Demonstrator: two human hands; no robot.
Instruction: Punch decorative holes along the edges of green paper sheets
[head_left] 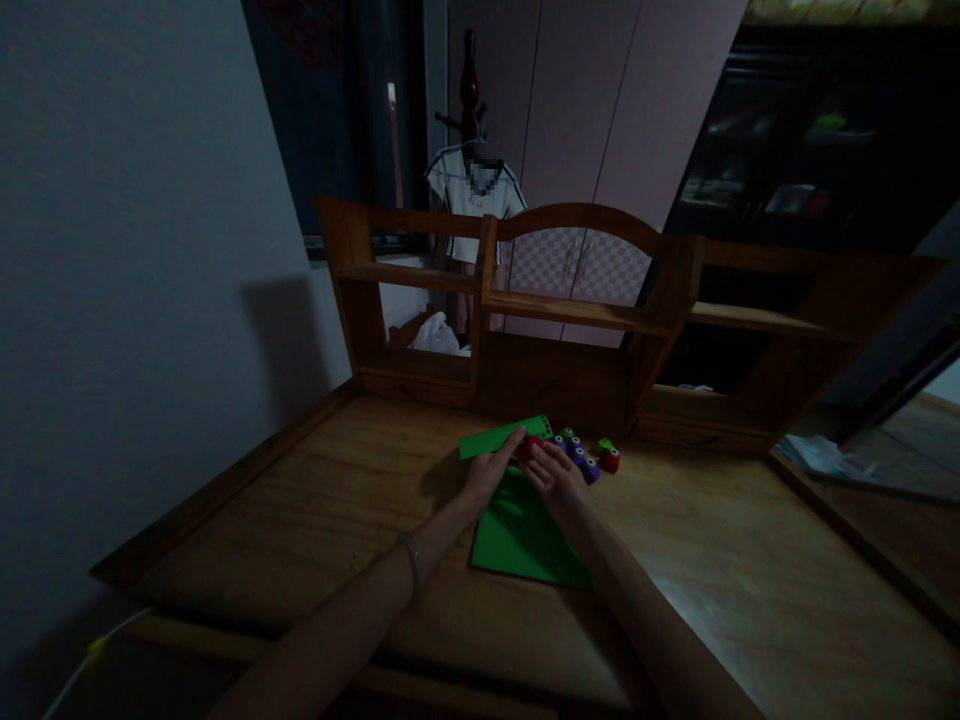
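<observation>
My left hand (pixel 491 470) is closed on a strip of green paper (pixel 491 440), held tilted above the table with the thumb on top. A row of dark holes or dots runs along the strip's right end. Fingers of my right hand (pixel 559 475) are wrapped round a small red craft punch (pixel 529 447), which sits against that end between both hands. Its underside is hidden. Below the hands lies a green sheet (pixel 525 535) on the wooden table (pixel 360 490), partly covered by my right forearm.
Several purple punches (pixel 578 457) stand just right of my right hand, a green one (pixel 566 435) behind them. Farther right are another green punch (pixel 604 446) and a red punch (pixel 611 461). A wooden shelf unit (pixel 577 312) borders the table's back; a wall (pixel 165 250) rises left.
</observation>
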